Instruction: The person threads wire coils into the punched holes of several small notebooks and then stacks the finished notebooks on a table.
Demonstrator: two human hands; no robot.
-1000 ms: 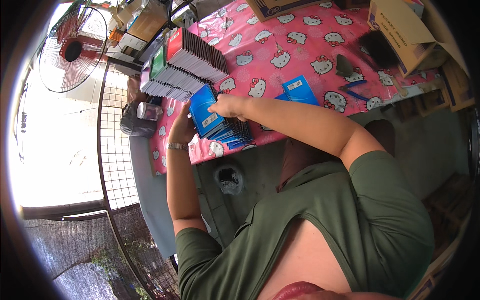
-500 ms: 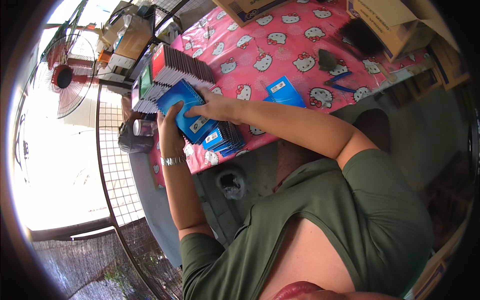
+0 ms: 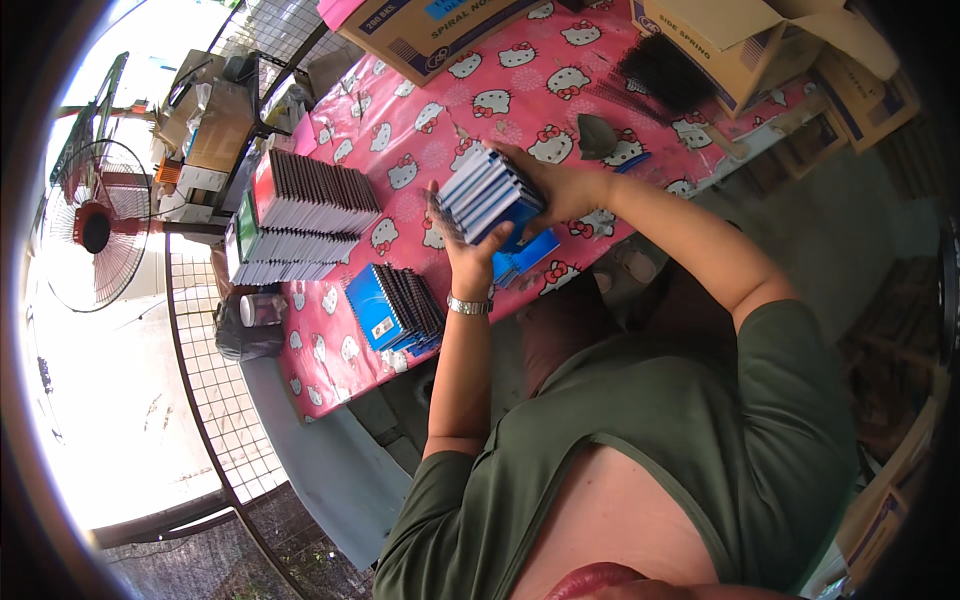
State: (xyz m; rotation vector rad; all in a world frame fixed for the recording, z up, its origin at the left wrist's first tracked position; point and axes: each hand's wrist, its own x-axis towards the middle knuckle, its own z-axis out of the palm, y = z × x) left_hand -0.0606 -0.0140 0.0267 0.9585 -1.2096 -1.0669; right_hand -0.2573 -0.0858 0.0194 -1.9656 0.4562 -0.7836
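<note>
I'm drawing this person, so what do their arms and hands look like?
Short, dark green sleeves cover the upper arms; the forearms are bare. A silvery linked band circles the left wrist, while the right wrist shows none. The fingers wear no gloves.

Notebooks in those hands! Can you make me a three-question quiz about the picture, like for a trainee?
1. Who holds the bundle of notebooks?
A) left hand only
B) right hand only
C) both hands
2. True or false: the fan is on the picture's left side.
3. Fill in: the tablecloth is mostly ____.

Key:
1. C: the left hand and right hand both hold it.
2. True.
3. Pink.
</note>
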